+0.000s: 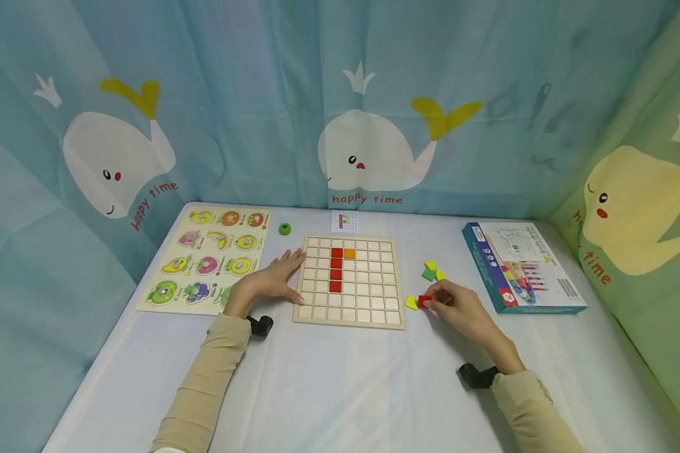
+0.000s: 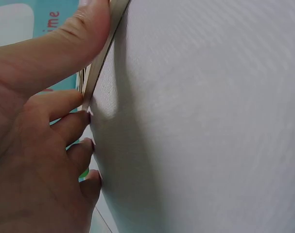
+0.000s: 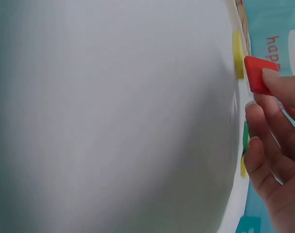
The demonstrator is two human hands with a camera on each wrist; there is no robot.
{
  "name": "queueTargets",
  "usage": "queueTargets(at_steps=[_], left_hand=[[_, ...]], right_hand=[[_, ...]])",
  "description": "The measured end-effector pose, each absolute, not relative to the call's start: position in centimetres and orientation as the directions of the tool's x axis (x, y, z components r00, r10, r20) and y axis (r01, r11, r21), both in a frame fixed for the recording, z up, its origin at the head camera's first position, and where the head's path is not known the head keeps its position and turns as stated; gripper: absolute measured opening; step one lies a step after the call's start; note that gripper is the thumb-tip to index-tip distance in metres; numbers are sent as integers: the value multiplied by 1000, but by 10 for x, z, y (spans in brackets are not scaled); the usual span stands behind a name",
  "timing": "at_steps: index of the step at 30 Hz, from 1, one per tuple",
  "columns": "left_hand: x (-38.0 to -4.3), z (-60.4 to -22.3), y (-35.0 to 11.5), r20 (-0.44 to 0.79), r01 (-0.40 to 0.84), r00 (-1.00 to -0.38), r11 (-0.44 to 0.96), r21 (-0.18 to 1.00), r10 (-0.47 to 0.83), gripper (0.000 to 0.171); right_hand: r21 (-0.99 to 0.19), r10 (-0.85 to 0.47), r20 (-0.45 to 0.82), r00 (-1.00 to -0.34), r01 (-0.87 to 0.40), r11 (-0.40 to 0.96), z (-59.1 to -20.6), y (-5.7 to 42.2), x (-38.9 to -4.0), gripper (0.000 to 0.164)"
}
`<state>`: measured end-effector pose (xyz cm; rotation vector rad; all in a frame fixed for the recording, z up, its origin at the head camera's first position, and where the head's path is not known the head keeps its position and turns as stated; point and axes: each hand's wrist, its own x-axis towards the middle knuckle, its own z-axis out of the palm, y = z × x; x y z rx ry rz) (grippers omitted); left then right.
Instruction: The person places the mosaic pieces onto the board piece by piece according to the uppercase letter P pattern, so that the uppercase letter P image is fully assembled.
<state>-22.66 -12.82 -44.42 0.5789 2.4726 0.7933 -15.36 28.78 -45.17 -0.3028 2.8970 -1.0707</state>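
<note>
Within our right hand (image 1: 459, 309) we pinch a red tile (image 1: 423, 302); leftward lie a yellow tile (image 1: 411, 302), a gap, then the board (image 1: 348, 324), left edge touching our spread-fingered left hand (image 1: 269, 280).

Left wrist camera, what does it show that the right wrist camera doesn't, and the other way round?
Only the left wrist view shows the left hand, at a plainly visible edge of the board, plus a bit of green too covered to name.

Only the right wrist view shows the right hand pinching a red tile, with yellow tiles and a green tile nearby, and what looks like the box.

Both share the white cloth and printed curtain; a sliver in the right view may be the board.
</note>
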Motion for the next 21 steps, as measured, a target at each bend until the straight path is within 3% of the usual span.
queueTargets(at_steps=[14,21], left_hand=[[-221,-445,-132,-321,205,-795,726,657,515,113],[-214,-447,-135,-317,215,-790,720,659,525,117]], right_hand=[[-782,-243,138,-960,-256,568,-452,234,-166,19],[-815,-312,98,-945,-256,520,-452,208,-174,17]])
